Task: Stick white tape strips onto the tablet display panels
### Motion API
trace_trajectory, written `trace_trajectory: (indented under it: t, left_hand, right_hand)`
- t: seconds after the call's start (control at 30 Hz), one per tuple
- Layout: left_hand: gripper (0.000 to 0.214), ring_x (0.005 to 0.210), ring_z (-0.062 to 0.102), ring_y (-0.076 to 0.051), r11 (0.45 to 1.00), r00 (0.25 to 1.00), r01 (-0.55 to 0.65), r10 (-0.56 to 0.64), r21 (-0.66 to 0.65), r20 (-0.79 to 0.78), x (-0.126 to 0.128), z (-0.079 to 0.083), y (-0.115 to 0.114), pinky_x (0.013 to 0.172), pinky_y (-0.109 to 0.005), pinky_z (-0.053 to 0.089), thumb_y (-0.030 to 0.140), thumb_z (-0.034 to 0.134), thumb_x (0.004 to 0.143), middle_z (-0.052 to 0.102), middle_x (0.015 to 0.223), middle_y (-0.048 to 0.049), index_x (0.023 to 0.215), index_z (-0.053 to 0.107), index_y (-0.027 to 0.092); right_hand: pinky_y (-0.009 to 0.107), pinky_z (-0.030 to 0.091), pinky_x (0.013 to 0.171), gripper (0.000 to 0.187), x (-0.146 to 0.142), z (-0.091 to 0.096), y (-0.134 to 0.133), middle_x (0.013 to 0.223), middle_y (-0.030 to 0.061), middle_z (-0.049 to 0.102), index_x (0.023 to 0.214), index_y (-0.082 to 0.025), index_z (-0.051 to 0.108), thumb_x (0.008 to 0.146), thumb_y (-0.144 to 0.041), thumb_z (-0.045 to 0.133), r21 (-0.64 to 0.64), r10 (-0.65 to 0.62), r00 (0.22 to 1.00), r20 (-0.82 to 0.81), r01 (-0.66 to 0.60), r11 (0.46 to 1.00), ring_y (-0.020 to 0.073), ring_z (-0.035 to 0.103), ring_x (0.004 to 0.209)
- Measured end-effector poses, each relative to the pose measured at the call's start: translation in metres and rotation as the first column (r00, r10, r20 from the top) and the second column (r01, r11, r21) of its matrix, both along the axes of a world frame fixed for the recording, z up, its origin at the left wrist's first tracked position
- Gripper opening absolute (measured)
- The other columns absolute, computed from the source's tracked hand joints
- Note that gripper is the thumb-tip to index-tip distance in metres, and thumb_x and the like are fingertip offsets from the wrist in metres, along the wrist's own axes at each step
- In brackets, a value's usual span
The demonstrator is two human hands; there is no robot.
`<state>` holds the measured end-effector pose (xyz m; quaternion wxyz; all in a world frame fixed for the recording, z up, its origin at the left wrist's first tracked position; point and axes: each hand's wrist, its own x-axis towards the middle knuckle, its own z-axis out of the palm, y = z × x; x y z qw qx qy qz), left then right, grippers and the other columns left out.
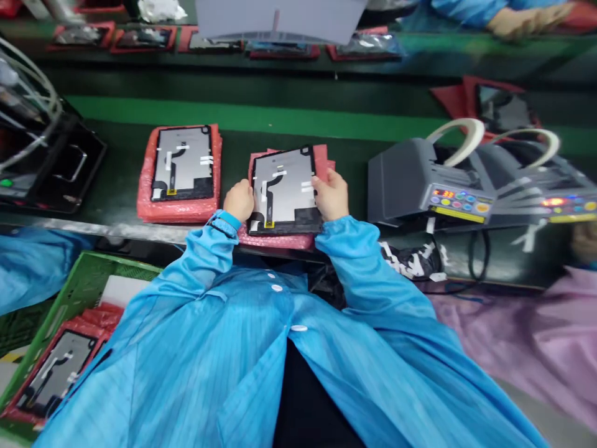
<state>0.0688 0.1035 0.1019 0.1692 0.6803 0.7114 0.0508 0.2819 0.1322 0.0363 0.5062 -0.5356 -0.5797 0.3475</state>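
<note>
A flat display panel (291,186) with a silver back, black border and white tape strips lies slightly tilted over pink bubble-wrap sleeves (280,240). My left hand (239,200) grips its left edge, fingers curled around the side. At the opposite edge, my right hand (332,194) pinches the panel with the thumb on its face. Left of my hands, a similar panel (186,163) rests on a stack of pink bubble-wrap sleeves (147,208). Under the held panel, much of the wrap is hidden.
Two grey tape dispensers (405,177) with lit buttons stand right. A black machine (69,165) with tubes sits left. A green crate (74,286) holding wrapped panels is below left. More panels line the far shelf, where another person's hands (527,22) show.
</note>
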Motion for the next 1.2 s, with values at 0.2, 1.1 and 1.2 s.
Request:
trace_trajectory:
  t: [0.2,1.1,1.2]
  left_hand:
    - [0.029,0.102,0.068,-0.030,0.926,0.951,-0.287,0.306,0.245,-0.046,-0.071,0.082,-0.009,0.091,-0.040,0.051,0.022,0.034,0.104,0.071,0.106,-0.0155,0.121,0.056,0.011]
    - [0.026,0.113,0.057,-0.032,0.669,0.745,0.636,-0.663,0.385,-0.077,0.007,-0.056,0.049,0.094,-0.049,0.048,0.027,0.050,0.094,0.071,0.121,-0.0096,0.109,0.070,0.021]
    - [0.029,0.116,0.055,-0.033,0.677,0.745,0.642,-0.661,0.359,-0.086,0.000,-0.058,0.052,0.099,-0.051,0.045,0.031,0.048,0.096,0.069,0.126,-0.0073,0.114,0.069,0.022]
  right_hand:
    - [0.043,0.053,0.094,0.037,-0.092,0.043,0.047,0.101,0.0048,0.068,0.111,-0.020,0.062,0.090,-0.049,0.053,0.126,0.080,0.991,-0.108,-0.066,0.990,0.0214,0.065,0.100]
    - [0.015,0.036,0.038,0.036,0.107,0.033,-0.115,0.061,-0.0039,0.056,0.072,-0.018,0.055,0.086,-0.051,0.061,-0.492,-0.848,0.418,-0.328,0.690,0.530,0.0049,0.050,0.045]
    - [0.014,0.031,0.036,0.027,0.110,0.039,-0.104,0.054,-0.0053,0.053,0.065,-0.019,0.053,0.086,-0.032,0.061,-0.486,-0.849,0.427,-0.311,0.696,0.528,0.0045,0.045,0.041]
